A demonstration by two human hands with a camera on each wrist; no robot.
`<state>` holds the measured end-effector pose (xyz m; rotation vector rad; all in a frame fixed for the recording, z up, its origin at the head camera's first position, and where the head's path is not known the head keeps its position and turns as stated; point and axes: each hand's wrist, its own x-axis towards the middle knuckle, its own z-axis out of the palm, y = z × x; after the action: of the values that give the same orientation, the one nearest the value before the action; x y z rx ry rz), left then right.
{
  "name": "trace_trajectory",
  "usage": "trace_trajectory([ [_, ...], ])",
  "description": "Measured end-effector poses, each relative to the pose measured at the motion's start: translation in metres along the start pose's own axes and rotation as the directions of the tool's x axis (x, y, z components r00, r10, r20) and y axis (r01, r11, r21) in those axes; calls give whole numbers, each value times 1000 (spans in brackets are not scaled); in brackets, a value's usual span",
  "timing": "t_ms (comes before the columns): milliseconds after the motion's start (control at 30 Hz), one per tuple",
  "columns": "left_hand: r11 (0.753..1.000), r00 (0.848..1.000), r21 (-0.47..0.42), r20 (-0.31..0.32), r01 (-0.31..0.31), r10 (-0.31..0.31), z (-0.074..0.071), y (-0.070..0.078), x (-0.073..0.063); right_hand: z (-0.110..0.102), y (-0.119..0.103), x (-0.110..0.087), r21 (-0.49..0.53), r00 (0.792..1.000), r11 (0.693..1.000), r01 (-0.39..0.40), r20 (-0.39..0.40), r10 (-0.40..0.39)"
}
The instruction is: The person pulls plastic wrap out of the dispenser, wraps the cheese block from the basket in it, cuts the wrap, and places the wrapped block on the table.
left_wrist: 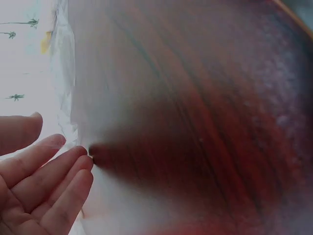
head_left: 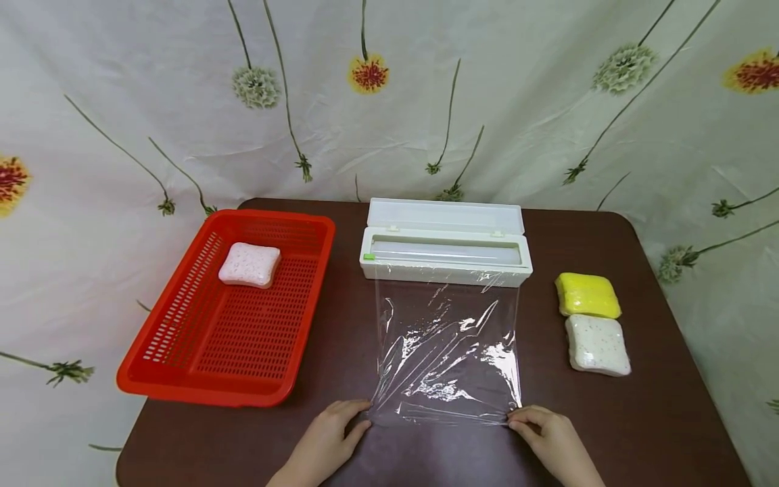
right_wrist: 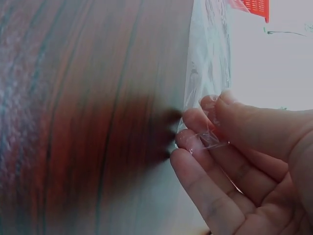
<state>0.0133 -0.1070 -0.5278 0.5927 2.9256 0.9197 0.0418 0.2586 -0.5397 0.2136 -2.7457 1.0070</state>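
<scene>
A sheet of clear cling film [head_left: 450, 338] stretches toward me over the dark table from a white film dispenser box [head_left: 447, 275]. My right hand [head_left: 550, 436] pinches the film's near right corner between thumb and fingers; in the right wrist view a crumpled bit of film [right_wrist: 210, 139] lies across the fingertips. At the near left corner is my left hand [head_left: 331, 436], its fingers nearly straight and thumb held apart. The film's edge [left_wrist: 63, 54] meets its index fingertip in the left wrist view. Inside the dispenser the film roll [head_left: 447, 253] shows under the raised lid [head_left: 444, 215].
On the left stands a red plastic basket [head_left: 201, 398] with a pale pink speckled sponge-like block [head_left: 249, 264] inside. To the right, a shiny yellow block [head_left: 587, 295] and a shiny white speckled block [head_left: 599, 345] lie together. A flowered cloth [head_left: 414, 122] hangs behind the table.
</scene>
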Motion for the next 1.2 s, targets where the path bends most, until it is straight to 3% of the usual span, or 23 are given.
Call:
trace_trajectory([
  [167, 999, 998, 29, -48, -41, 42, 3, 1, 0, 2, -2, 3, -29, 1000, 999, 14, -4, -14],
  [367, 998, 998, 31, -50, -47, 48, 3, 3, 2, 1, -6, 6, -48, 998, 998, -45, 37, 47],
  [633, 998, 995, 40, -86, -52, 56, 0, 6, 9, 1, -6, 7, -35, 998, 998, -43, 35, 45],
  [967, 998, 992, 52, -120, -36, 43, -12, 8, 26, -1, -6, 9, -46, 998, 998, -43, 52, 46],
  [1200, 999, 989, 4, -141, -35, 36, -30, 15, 35, 0, -2, 8, -58, 999, 998, -36, 36, 39],
])
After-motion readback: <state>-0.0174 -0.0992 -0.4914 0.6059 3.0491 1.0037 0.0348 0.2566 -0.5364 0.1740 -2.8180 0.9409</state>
